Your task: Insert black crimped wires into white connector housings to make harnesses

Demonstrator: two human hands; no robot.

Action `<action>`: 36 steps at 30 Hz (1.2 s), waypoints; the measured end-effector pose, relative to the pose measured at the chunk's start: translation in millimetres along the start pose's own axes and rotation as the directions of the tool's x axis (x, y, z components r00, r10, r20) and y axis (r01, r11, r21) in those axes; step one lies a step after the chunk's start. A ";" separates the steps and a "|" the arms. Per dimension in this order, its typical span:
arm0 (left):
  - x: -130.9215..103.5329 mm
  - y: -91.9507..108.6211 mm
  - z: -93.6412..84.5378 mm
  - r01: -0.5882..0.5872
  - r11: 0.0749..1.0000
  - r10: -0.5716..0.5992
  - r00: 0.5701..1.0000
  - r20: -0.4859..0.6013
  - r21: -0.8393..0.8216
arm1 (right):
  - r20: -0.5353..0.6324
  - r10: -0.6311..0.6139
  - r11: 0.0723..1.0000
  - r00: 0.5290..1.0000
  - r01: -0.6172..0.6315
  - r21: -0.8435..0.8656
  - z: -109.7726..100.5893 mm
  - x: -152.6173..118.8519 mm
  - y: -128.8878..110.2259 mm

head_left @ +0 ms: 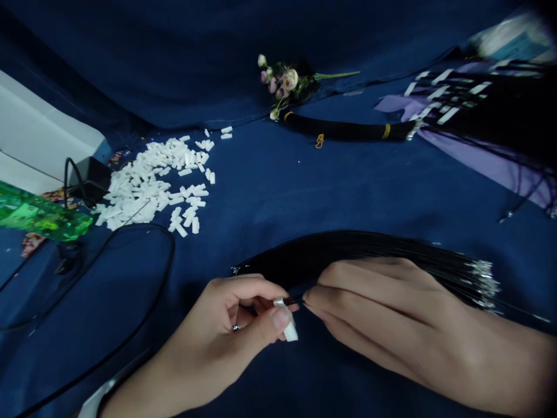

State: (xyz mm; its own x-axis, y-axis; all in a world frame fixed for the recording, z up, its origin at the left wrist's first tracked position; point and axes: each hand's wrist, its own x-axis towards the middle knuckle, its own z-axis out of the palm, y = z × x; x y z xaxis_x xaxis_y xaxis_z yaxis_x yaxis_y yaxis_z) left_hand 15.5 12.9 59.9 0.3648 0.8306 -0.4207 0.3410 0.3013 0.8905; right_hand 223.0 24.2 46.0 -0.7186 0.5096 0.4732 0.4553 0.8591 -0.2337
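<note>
White, small and oblong, a tag (290, 332) sits pinched under the left hand's (221, 342) thumb, beside thin black cord (296, 300) gripped by the right hand's (391, 319) closed fingertips.

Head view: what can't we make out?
Head view: grip of the right hand, hidden by its own fingers.
Head view: part of the black bundle, behind that hand.
Head view: part of white piece, under thumb of left hand.
Head view: green bottle, cut off by left edge.
Head view: top-right packet, blurred.

The left hand (243, 328) wears, behind its grip, a pale wristband (98, 400), seemingly dark-edged; the right hand (391, 325) is bare.
</note>
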 end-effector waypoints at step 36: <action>0.4 -0.5 2.5 0.060 0.969 -0.028 0.991 0.133 -0.238 | -0.046 -0.026 0.986 0.999 0.033 0.164 7.6 -4.8 -0.2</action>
State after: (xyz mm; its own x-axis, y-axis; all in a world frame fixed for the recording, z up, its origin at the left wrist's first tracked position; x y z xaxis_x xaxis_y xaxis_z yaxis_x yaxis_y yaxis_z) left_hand 17.7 11.9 58.8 0.4671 0.7520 -0.4651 0.1461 0.4532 0.8794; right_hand 222.3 21.9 37.3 -0.7052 0.4847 0.5175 0.3389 0.8715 -0.3544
